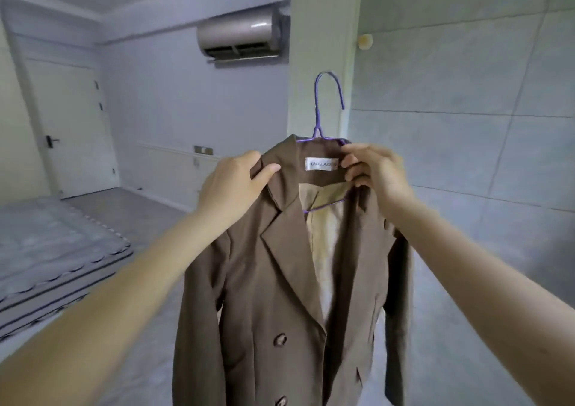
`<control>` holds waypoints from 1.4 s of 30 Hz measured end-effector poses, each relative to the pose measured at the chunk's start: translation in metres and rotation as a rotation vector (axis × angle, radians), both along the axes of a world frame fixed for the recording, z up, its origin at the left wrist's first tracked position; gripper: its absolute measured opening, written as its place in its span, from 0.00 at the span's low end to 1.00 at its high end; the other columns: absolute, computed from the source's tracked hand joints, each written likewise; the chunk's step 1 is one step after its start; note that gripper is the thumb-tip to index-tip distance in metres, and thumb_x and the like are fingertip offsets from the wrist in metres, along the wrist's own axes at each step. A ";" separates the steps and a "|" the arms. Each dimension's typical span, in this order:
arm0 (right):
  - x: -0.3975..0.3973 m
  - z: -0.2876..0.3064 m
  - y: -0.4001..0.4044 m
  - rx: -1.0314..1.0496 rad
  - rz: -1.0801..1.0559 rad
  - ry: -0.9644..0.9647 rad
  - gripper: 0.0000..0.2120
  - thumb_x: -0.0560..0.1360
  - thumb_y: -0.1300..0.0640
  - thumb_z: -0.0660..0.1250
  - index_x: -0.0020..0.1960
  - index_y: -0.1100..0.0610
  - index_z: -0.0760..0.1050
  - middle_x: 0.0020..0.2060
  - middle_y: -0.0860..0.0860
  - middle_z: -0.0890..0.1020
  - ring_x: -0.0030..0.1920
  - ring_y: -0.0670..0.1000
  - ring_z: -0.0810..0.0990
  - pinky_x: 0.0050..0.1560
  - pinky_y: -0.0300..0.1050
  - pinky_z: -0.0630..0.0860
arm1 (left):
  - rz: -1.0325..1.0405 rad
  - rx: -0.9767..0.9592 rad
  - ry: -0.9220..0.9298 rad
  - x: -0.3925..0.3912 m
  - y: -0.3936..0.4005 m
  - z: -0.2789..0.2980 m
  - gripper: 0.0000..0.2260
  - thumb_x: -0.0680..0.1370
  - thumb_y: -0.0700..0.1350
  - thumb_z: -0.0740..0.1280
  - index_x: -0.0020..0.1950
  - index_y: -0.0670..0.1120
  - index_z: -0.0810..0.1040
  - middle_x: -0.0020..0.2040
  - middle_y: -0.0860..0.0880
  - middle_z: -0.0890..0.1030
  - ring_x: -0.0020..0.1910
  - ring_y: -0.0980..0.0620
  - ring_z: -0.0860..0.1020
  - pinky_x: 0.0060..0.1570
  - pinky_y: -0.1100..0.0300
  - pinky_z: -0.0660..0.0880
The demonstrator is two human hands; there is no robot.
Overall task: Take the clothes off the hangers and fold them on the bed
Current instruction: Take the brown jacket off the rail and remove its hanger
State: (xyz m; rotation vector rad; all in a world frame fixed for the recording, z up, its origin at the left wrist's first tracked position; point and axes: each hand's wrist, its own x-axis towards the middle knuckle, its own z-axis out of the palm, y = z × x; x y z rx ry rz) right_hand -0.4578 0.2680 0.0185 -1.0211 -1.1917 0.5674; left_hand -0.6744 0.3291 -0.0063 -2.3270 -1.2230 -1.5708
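A brown blazer (280,281) with a white collar label and pale lining hangs on a purple wire hanger (320,110), held up in front of me in mid-air. My left hand (233,184) grips the blazer's left collar and shoulder, thumb over the lapel. My right hand (373,169) pinches the right side of the collar, near the hanger's wire. The hanger's hook points up, free of any rail. Two buttons show low on the blazer's front. The bed (46,250), covered in grey quilted fabric, lies at the lower left.
A white door (71,125) stands at the far left. An air conditioner (239,35) is mounted high on the back wall. A pale pillar and a grey tiled wall (466,94) rise behind the blazer. Grey floor runs between me and the bed.
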 end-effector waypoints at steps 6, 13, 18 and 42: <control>-0.087 -0.025 0.103 0.175 -0.150 -0.261 0.09 0.72 0.52 0.70 0.43 0.51 0.69 0.43 0.48 0.75 0.44 0.46 0.75 0.48 0.39 0.70 | 0.214 0.011 -0.020 -0.106 0.043 -0.008 0.20 0.76 0.54 0.66 0.31 0.48 0.62 0.25 0.52 0.65 0.28 0.48 0.68 0.32 0.56 0.63; -0.183 -0.039 0.233 0.140 -0.030 -0.573 0.17 0.74 0.39 0.63 0.38 0.52 0.66 0.35 0.48 0.73 0.42 0.51 0.72 0.45 0.47 0.66 | 0.409 -0.007 0.079 -0.201 0.118 -0.013 0.23 0.75 0.62 0.61 0.38 0.41 0.75 0.32 0.47 0.77 0.33 0.48 0.76 0.38 0.55 0.74; -0.239 -0.045 0.331 0.066 0.276 -0.568 0.23 0.78 0.47 0.61 0.29 0.54 0.60 0.25 0.48 0.65 0.31 0.46 0.66 0.35 0.45 0.62 | 0.558 -0.112 0.229 -0.256 0.186 -0.010 0.20 0.75 0.61 0.61 0.30 0.51 0.65 0.27 0.54 0.71 0.29 0.56 0.70 0.34 0.63 0.65; -0.504 -0.089 0.660 0.011 0.390 -0.590 0.22 0.76 0.44 0.63 0.26 0.51 0.67 0.27 0.46 0.73 0.32 0.46 0.70 0.32 0.42 0.64 | 0.868 -0.163 0.165 -0.528 0.464 -0.078 0.12 0.76 0.51 0.68 0.57 0.49 0.78 0.58 0.50 0.75 0.53 0.49 0.76 0.47 0.55 0.75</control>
